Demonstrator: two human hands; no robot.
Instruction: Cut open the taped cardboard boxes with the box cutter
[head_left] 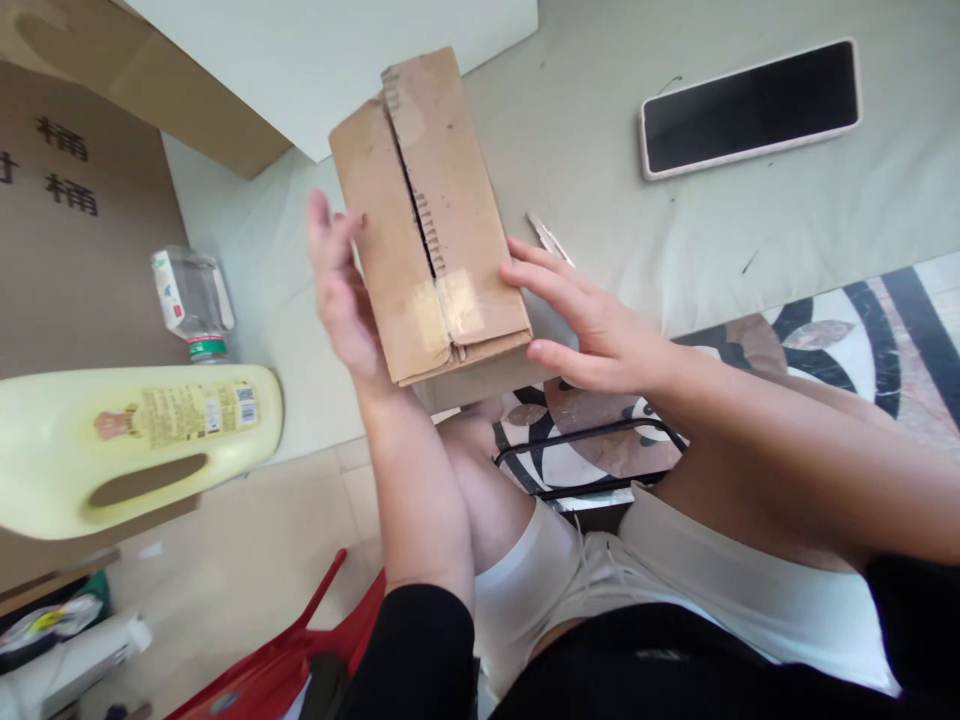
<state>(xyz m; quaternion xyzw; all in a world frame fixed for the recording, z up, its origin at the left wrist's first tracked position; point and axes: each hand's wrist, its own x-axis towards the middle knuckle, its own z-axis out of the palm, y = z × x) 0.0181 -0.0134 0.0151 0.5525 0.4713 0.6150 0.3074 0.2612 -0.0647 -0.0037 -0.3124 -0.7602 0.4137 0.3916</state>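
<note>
A small brown cardboard box [457,200] sits tilted in the upper middle, with its two top flaps meeting at a narrow dark gap and a piece of clear tape near the close end. Along its left side is my left hand [341,285], fingers apart and slightly blurred. My right hand [581,315] has its fingers spread, with the fingertips at the box's right side. Just beyond that hand lies a small metallic blade-like tool [551,240], partly hidden by the fingers.
A phone [750,110] lies at the upper right on the pale table cover [600,80]. To the left are a clear bottle [193,295], a large yellow jug [142,440] and a big carton [75,260]. A white box [360,50] stands behind; a red chair [300,650] is below.
</note>
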